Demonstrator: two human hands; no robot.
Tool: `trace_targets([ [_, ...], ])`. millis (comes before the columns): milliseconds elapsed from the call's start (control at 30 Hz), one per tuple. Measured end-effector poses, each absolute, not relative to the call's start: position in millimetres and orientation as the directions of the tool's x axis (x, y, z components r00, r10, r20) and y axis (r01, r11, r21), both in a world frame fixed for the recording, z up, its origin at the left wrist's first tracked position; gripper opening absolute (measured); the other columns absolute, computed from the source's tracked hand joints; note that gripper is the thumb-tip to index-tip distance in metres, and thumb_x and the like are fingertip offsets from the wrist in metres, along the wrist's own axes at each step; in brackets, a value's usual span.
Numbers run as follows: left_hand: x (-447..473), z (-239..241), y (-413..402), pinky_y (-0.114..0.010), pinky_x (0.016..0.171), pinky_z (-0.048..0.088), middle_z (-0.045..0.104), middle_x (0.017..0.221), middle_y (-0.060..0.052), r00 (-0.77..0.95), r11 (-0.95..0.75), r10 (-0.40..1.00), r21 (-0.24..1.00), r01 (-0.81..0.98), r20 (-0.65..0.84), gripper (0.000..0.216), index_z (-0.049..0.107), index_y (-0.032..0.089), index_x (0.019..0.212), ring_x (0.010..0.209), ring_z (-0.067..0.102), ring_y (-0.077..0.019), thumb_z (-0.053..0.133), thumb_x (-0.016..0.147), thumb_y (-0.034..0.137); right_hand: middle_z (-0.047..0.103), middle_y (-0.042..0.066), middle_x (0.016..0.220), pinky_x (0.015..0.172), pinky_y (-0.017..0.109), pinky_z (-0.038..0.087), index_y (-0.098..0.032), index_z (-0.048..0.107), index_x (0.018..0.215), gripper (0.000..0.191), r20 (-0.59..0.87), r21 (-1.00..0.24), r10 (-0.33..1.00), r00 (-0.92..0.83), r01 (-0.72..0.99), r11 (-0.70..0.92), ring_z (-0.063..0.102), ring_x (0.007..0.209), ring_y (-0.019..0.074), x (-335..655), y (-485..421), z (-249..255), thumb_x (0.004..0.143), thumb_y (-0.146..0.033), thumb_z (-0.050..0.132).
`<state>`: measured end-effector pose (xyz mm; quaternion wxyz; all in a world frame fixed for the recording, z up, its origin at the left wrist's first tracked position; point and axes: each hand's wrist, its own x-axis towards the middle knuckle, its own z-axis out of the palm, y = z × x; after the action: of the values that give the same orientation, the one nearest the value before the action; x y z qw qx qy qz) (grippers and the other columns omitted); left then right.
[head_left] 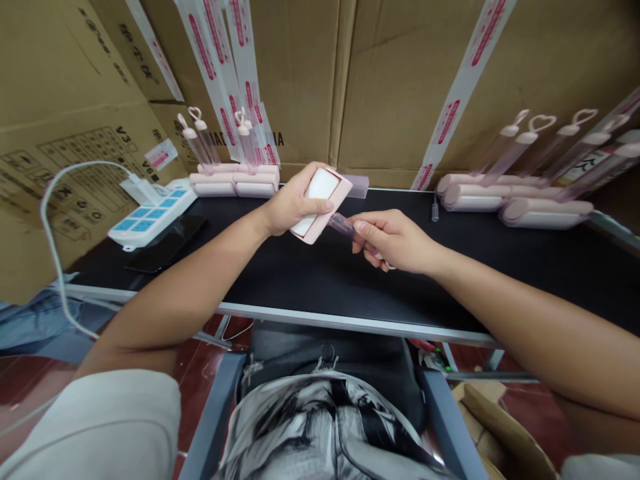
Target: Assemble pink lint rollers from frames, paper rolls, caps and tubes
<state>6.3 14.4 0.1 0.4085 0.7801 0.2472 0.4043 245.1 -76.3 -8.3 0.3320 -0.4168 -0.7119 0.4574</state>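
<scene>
Roller (320, 203): pink case with a white face, held above the desk (300, 287) a little short of its far edge and about mid-width; it is tilted, with its lower end towards the near right.
Handle (345, 227): clear pink stick whose tip is at the roller's lower end; I cannot tell whether it is seated.
Left hand (287, 203): closed around the roller, thumb along the edge of the white face and fingers behind; the wrist bends inward and the forearm comes in from the near left corner.
Right hand (395, 240): pinches the handle between thumb and curled fingers, with most of the stick hidden in the fist; the wrist is nearly straight and the forearm comes in from the near right corner.
Doing it well: in my judgement, the handle should line up with the roller's long axis before any push. The left grip should brace the case by its sides, not by the white face. The right pinch would steer better nearer the tip.
Risk: a slanted push could bend the thin stick or let it slip off.
Far left corner: left stack (235, 183) of like rollers with their handles up, near a power strip (150, 217) and a dark phone (167, 243).
Far right corner: right row (520, 200) of like rollers lying against cardboard (390, 80).
</scene>
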Motion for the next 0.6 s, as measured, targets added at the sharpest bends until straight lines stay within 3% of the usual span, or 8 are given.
trace_targets([
  [133,9,-2,14,-0.038,0.093,0.056,0.070,0.113,-0.006,0.542,-0.491,0.744,0.870,0.047,0.391,0.078,0.058,0.022,0.124,0.106,0.069,-0.0279,0.095,0.068,0.062,0.057,-0.002,0.054,0.031,0.019,0.040,-0.018,0.066,0.083,0.054,0.053,-0.929,0.903,-0.426,0.312,0.201,0.050,0.038,0.0095,246,-73,-9,0.097,-0.070,0.070],
  [333,15,-9,15,-0.035,0.090,0.055,0.069,0.111,-0.004,0.548,-0.454,0.769,0.885,0.108,0.328,0.075,0.058,0.021,0.126,0.105,0.066,-0.0254,0.093,0.066,0.049,0.071,0.002,0.074,0.036,0.019,0.045,-0.018,0.070,0.092,0.035,0.040,-0.934,0.898,-0.438,0.304,0.189,0.059,0.046,0.0097,245,-62,-16,0.098,-0.052,0.074],
  [433,22,-11,18,-0.036,0.090,0.056,0.070,0.115,-0.005,0.597,-0.412,0.755,0.904,0.113,0.270,0.082,0.057,0.023,0.133,0.105,0.068,-0.0254,0.093,0.068,0.057,0.069,-0.001,0.070,0.038,0.019,0.044,-0.017,0.073,0.097,0.026,0.084,-0.898,0.881,-0.466,0.349,0.270,0.059,0.047,0.0097,246,-60,-16,0.093,-0.041,0.081],
  [533,29,-10,43,-0.041,0.091,0.058,0.073,0.121,-0.010,0.574,-0.321,0.786,0.945,0.060,0.231,0.072,0.058,0.024,0.138,0.108,0.071,-0.0282,0.065,0.090,0.078,0.068,-0.001,0.068,0.039,0.020,0.044,-0.016,0.073,0.098,0.020,0.111,-0.889,0.902,-0.418,0.364,0.278,0.059,0.047,0.0100,251,-58,-11,0.091,-0.033,0.082],
  [600,37,-9,74,-0.043,0.096,0.057,0.074,0.124,-0.010,0.494,-0.369,0.828,0.921,0.122,0.266,0.061,0.062,0.024,0.132,0.114,0.071,-0.0289,0.052,0.100,0.074,0.070,0.001,0.071,0.038,0.020,0.044,-0.016,0.071,0.093,0.017,0.118,-0.900,0.924,-0.364,0.353,0.254,0.059,0.046,0.0099,255,-55,-8,0.092,-0.030,0.080],
])
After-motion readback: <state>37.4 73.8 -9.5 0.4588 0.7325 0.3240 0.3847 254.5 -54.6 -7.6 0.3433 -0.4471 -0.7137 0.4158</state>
